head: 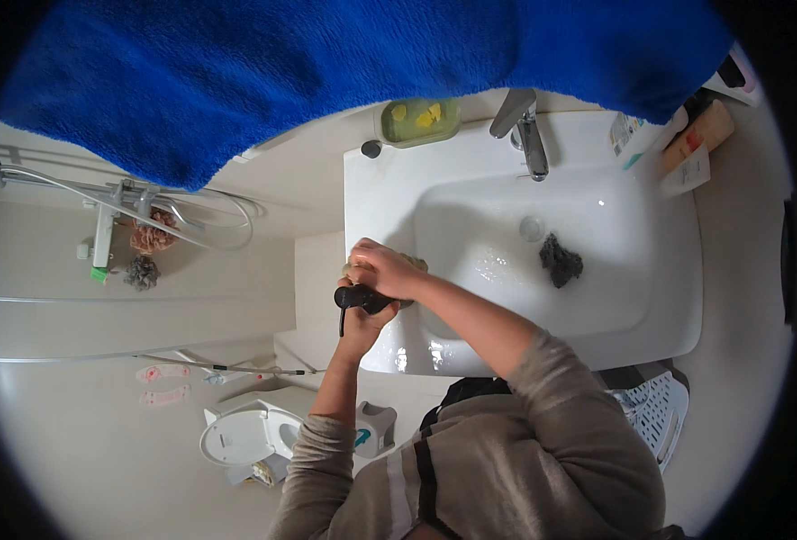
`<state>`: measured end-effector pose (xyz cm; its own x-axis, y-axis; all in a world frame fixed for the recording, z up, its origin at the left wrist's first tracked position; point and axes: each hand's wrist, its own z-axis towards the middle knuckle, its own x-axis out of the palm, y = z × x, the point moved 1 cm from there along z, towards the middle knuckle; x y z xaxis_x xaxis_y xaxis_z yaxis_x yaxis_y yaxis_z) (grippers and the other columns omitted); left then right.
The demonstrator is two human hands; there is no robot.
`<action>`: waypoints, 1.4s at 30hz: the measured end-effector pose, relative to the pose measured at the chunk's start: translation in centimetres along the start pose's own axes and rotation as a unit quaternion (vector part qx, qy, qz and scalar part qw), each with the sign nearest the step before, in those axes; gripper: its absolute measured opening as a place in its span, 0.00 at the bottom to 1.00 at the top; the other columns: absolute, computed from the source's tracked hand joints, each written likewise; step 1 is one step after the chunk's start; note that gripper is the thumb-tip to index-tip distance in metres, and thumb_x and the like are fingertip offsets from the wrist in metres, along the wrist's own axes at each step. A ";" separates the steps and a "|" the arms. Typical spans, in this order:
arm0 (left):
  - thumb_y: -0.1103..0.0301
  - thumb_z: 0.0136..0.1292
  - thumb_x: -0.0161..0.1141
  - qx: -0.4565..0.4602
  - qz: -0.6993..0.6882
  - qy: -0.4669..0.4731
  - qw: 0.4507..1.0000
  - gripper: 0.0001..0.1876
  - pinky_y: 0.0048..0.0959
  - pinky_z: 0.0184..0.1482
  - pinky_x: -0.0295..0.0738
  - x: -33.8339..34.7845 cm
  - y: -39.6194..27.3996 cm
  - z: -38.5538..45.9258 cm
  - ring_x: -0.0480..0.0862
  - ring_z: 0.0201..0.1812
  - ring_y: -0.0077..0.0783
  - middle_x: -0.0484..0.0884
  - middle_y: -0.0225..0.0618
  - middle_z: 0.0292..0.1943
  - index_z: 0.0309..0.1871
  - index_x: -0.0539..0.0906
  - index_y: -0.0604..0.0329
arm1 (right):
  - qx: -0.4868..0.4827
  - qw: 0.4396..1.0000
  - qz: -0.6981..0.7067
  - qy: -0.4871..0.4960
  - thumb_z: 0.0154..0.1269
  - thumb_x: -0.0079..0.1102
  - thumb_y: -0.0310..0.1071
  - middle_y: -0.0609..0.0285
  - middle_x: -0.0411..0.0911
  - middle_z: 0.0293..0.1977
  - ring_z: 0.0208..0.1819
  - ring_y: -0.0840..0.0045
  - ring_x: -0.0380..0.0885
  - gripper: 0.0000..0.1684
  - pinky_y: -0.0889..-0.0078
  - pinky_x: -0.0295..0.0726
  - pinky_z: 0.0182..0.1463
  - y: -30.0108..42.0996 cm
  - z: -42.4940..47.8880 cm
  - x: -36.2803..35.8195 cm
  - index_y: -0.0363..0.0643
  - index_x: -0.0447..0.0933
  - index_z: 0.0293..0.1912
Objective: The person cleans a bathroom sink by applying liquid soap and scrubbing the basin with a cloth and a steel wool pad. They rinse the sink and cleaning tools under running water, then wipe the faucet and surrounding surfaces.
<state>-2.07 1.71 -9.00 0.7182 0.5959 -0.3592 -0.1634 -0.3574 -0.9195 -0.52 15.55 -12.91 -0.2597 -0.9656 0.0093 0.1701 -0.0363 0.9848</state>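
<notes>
Over the left rim of the white washbasin (675,283), my left hand (361,331) grips a bottle with a black pump or spray head (361,298). A thin black part sticks out from that head, and most of the bottle is hidden. My right hand (388,270) is closed across the bottle from above, around a yellowish soft thing (415,262), perhaps a sponge. Only its edges show at the fingers and beside the wrist. A wet dark grey cloth or mesh puff (561,260) lies in the basin, beside the drain plug (531,228).
A chrome faucet (533,145) stands at the basin's back, with a green soap dish (420,123) to its left. Several bottles (699,138) crowd the right back corner. A blue towel (371,54) hangs beyond. A toilet (256,432) and a grey stool (375,428) are lower left.
</notes>
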 end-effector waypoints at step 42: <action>0.68 0.47 0.77 0.053 -0.072 -0.077 0.993 0.42 0.34 0.61 0.72 3.0 4.2 -0.3 0.76 0.57 0.35 0.74 0.41 0.57 0.64 0.63 0.62 | -0.107 0.943 -0.271 -0.159 0.60 0.61 0.37 0.52 0.65 0.52 0.52 0.56 0.73 0.29 0.58 0.77 0.53 -0.5 -9.0 -0.3 0.48 0.67 0.61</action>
<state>-0.38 1.78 -13.87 0.6279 0.7418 -0.2354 -0.1420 -0.1882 -0.9718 8.07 13.53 -15.02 -0.6301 -0.6652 -0.4005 0.1093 -0.5867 0.8024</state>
